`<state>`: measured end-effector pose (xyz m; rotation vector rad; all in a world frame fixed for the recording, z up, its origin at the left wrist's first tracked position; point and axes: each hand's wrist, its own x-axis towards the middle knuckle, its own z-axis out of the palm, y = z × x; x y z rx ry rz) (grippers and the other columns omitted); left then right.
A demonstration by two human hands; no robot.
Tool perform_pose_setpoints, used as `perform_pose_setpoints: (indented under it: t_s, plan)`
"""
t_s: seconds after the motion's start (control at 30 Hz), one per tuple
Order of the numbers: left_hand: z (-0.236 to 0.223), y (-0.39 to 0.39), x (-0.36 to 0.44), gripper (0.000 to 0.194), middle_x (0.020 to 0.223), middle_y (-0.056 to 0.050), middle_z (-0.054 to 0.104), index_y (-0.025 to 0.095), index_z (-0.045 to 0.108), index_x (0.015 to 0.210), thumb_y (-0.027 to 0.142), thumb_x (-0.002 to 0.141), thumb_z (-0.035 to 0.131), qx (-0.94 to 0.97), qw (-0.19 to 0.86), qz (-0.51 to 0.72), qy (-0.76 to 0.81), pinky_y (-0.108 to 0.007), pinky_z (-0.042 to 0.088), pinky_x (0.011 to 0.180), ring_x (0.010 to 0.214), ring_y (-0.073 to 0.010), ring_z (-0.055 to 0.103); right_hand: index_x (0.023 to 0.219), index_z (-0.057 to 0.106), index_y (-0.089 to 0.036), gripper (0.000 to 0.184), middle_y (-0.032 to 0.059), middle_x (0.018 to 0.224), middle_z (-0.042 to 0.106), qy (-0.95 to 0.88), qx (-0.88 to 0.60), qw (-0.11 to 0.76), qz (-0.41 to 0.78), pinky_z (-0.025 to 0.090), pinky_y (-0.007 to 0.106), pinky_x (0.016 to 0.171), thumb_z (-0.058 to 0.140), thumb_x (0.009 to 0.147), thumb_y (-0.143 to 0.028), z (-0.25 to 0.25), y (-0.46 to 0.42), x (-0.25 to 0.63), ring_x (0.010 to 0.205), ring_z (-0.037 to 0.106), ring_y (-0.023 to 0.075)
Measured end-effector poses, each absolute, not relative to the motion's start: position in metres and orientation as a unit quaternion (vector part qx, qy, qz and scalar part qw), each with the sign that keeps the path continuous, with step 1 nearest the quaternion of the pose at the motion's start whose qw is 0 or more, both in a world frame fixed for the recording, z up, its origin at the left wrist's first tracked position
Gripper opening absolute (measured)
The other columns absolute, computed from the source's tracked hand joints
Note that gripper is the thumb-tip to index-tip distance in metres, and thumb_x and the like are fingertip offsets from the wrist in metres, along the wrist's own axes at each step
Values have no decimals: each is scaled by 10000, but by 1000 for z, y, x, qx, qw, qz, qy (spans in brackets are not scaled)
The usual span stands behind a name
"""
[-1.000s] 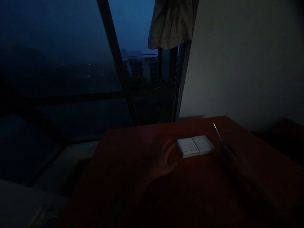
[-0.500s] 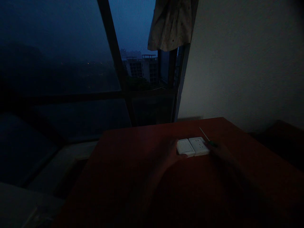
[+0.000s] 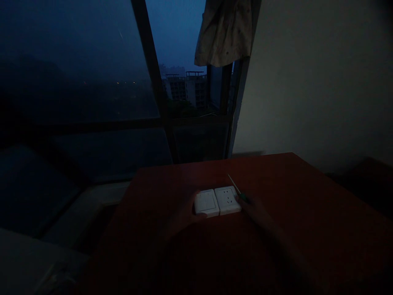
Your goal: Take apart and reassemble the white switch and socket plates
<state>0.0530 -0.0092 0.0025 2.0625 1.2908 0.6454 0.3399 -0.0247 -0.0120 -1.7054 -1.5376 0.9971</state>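
The room is very dark. A white double wall plate [image 3: 217, 201], a switch on its left half and a socket on its right, lies on a red-brown table [image 3: 307, 213]. My left hand [image 3: 184, 215] rests against the plate's left side, fingers curled round its edge. My right hand [image 3: 256, 211] sits at the plate's right side, closed round a screwdriver [image 3: 236, 188] with a green handle; its thin shaft points up and to the left past the plate's far right corner.
A large dark window [image 3: 123, 82] with a slanted frame fills the left and back, with buildings outside. A pale cloth [image 3: 225, 32] hangs at the top. A plain wall [image 3: 322, 82] stands behind the table on the right. A pale ledge [image 3: 92, 200] lies left of the table.
Both hands and the plate have moved left and nearer to me across the table. My left hand went from lying beside the plate to gripping its left edge. The screwdriver came close to the socket.
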Motion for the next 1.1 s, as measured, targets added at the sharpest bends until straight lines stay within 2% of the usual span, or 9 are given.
perform_pose_setpoints:
  t_s: [0.23, 0.33, 0.47, 0.6, 0.73, 0.9, 1.1]
  plan:
    - [0, -38, 19, 781, 1367, -107, 462, 236, 404, 1346, 303, 655, 761, 755, 288, 247, 535, -464, 375, 1028, 1239, -310, 455, 1021, 649, -184, 459, 47, 890, 711, -609, -626, 326, 361, 481, 294, 701, 468, 819, -554, -10, -32, 302, 797, 647, 219]
    - [-2, -42, 21, 776, 1381, -120, 437, 221, 388, 1356, 324, 676, 745, 752, 286, 243, 542, -478, 355, 1045, 1262, -317, 426, 1066, 602, -175, 469, 78, 951, 700, -591, -652, 332, 341, 486, 312, 743, 449, 828, -549, -9, -43, 305, 852, 649, 236]
    - [-6, -44, 25, 772, 1439, -114, 353, 233, 358, 1377, 381, 710, 717, 755, 267, 235, 551, -505, 318, 1070, 1310, -331, 355, 1095, 530, -177, 445, 107, 998, 682, -551, -699, 336, 309, 503, 358, 780, 444, 829, -523, -15, -76, 311, 892, 651, 263]
    - [-5, -49, 32, 770, 1481, -104, 281, 219, 313, 1401, 381, 747, 686, 779, 227, 249, 528, -469, 286, 1101, 1340, -309, 305, 1152, 523, -199, 403, 108, 1081, 678, -566, -709, 320, 275, 546, 353, 779, 468, 821, -424, -31, -124, 308, 921, 668, 250]
    - [-1, -50, 44, 785, 1466, -82, 315, 250, 312, 1403, 374, 734, 704, 799, 193, 262, 507, -455, 291, 1097, 1330, -306, 314, 1208, 562, -252, 395, 80, 1179, 664, -625, -669, 338, 219, 559, 375, 839, 490, 849, -399, -48, -163, 297, 1024, 653, 253]
    - [-2, -45, 48, 726, 1400, -74, 410, 259, 372, 1370, 398, 736, 698, 811, 148, 248, 510, -458, 304, 1071, 1273, -303, 372, 1210, 608, -344, 354, 10, 1227, 640, -684, -612, 353, 181, 514, 390, 943, 494, 878, -387, -52, -184, 285, 1126, 597, 253]
    - [1, -46, 46, 754, 1374, -75, 428, 273, 375, 1377, 460, 723, 699, 801, 143, 224, 536, -468, 309, 1055, 1247, -315, 388, 1252, 593, -283, 388, 51, 1231, 631, -708, -615, 318, 141, 552, 373, 881, 456, 902, -380, -40, -181, 283, 1079, 627, 259]
